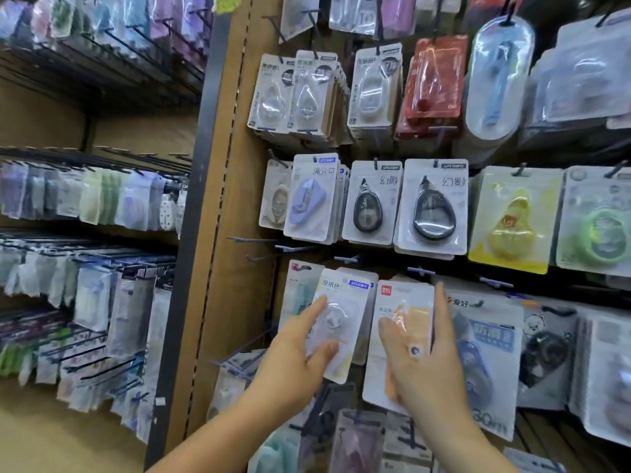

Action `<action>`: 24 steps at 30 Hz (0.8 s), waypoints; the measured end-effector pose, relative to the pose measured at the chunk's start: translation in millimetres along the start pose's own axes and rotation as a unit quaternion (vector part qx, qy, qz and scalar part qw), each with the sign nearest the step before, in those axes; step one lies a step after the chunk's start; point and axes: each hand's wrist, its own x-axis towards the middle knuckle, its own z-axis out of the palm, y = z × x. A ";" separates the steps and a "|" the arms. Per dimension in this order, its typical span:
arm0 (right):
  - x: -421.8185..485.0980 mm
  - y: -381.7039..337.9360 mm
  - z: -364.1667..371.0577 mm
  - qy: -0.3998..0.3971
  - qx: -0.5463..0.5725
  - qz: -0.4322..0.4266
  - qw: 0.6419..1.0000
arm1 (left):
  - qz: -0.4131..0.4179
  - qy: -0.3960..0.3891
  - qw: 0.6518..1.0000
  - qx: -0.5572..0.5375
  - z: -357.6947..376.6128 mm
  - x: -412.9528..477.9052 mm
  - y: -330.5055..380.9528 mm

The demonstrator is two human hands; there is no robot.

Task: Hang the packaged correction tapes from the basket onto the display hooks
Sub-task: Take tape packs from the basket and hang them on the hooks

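My left hand grips a white packaged correction tape with a clear blister and a blue label, thumb on its front, index finger along its left edge. My right hand holds a second pack, white with a red logo and an orange tape inside, thumb across the front and fingers up its right edge. Both packs are raised against the brown display board, just below a row of bare blue-tipped hooks. The basket is not in view.
Packs of correction tape hang in rows on the board: grey ones above, a yellow one and blue ones to the right. A dark upright post separates a left rack of bagged goods.
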 end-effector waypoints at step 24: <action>1.9 8.3 -20.5 -0.047 0.009 0.005 0.999 | -0.051 -0.031 0.994 0.088 27.1 48.5 -1.4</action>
